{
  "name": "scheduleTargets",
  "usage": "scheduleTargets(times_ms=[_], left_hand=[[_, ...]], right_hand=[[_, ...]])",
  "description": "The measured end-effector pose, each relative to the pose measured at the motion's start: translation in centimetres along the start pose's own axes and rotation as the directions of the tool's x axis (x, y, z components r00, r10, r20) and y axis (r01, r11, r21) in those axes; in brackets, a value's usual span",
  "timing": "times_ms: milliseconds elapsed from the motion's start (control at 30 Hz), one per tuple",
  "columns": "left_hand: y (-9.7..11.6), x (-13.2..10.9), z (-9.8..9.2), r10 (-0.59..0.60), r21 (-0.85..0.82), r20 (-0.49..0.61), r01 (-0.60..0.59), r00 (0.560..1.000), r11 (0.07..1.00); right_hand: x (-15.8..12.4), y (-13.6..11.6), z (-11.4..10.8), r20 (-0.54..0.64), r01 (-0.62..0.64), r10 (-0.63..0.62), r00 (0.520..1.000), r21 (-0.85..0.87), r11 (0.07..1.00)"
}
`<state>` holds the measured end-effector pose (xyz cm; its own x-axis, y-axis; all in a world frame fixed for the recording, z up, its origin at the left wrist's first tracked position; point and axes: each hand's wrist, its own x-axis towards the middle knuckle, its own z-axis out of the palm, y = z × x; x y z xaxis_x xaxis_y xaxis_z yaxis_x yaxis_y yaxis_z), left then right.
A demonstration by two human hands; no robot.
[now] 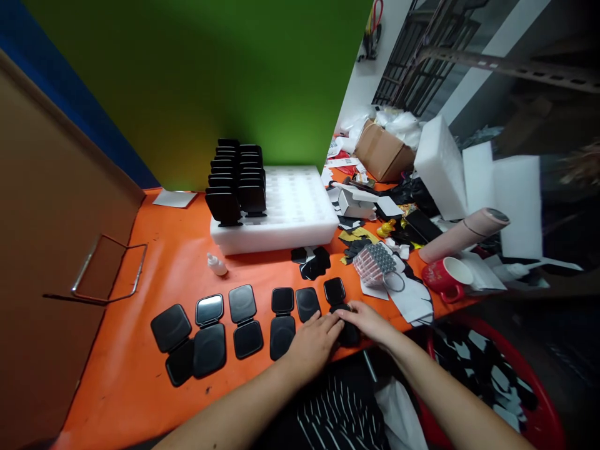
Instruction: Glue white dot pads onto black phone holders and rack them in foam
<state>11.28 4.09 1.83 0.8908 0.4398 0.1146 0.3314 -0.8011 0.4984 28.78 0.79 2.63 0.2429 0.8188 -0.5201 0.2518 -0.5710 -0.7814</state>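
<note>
A row of black folding compacts lies opened out on the orange tabletop (pixel 126 350). At the row's right end, my right hand (pixel 370 320) grips the edge of a black compact (pixel 334 291), fingers and thumb bent around its hinge area. My left hand (pixel 313 342) reaches in from the left, fingers stretched and their tips touching the same compact beside the right fingertips. Part of that compact is hidden under both hands. Left of my left hand are an opened compact (pixel 282 336) and another compact (pixel 307 304), partly covered. One compact (pixel 209 309) farther left has a shiny, mirror-like panel.
A white foam block (pixel 300 206) behind the row holds upright black compacts (pixel 237 178). A small white bottle (pixel 216 264) and black cut pieces (pixel 315 262) lie before it. A red mug (pixel 447 278), pink flask (pixel 464 234) and clutter crowd the right. A red basin (pixel 546 406) stands below.
</note>
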Motion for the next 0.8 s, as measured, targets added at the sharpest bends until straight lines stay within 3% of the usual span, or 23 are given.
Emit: scheduleTargets(times_ms=[67,133,200,267,300,367,433,500,567,700,800], left_hand=[[-0.1,-0.3,-0.3,-0.022,-0.093,-0.042,0.018,0.999,0.995],[-0.3,-0.3,-0.9,-0.126,-0.245,-0.149,0.087,0.981,0.966],[-0.8,0.1,-1.8,-0.348,-0.455,-0.279,0.196,0.895,0.869],[-1.5,0.8,-3.0,-0.553,-0.714,-0.251,0.234,0.795,0.66],[-1.8,1.1,-3.6,-0.598,-0.828,-0.168,0.218,0.783,0.517],[-2.1,1.7,-4.7,-0.597,-0.964,-0.008,0.152,0.802,0.218],[-2.2,1.9,-5.5,-0.613,-0.996,0.032,0.077,0.789,0.047],[-1.9,1.8,-6.0,-0.677,-1.0,0.001,0.017,0.736,0.017],[-1.5,1.3,-6.3,-0.704,-1.0,-0.017,-0.002,0.71,0.022],[-0.9,0.2,-6.8,-0.702,-1.0,0.003,0.003,0.712,-0.002],[-0.7,-0.5,-7.5,-0.688,-1.0,0.013,0.009,0.726,-0.009]], right_hand=[[-0.7,-0.4,0.4,0.056,0.006,-0.017,0.998,0.188,0.982],[-1.6,-0.7,1.1,0.067,0.023,-0.05,0.997,0.35,0.936],[-2.5,-1.1,1.9,0.061,0.049,-0.084,0.995,0.442,0.896],[-3.4,-1.8,2.8,0.099,0.051,-0.116,0.988,0.502,0.863],[-3.9,-2.2,3.2,0.128,0.04,-0.129,0.983,0.538,0.842],[-4.9,-3.0,4.1,0.155,0.014,-0.144,0.977,0.632,0.775],[-5.9,-3.6,5.1,0.152,-0.029,-0.118,0.981,0.723,0.69],[-6.7,-3.8,6.0,0.158,-0.083,-0.067,0.985,0.782,0.618],[-7.2,-3.6,6.6,0.155,-0.103,-0.038,0.987,0.801,0.589],[-7.4,-3.6,6.4,0.019,0.01,-0.041,0.999,0.792,0.611],[-7.4,-4.3,5.3,-0.007,0.031,-0.04,0.999,0.765,0.644]])
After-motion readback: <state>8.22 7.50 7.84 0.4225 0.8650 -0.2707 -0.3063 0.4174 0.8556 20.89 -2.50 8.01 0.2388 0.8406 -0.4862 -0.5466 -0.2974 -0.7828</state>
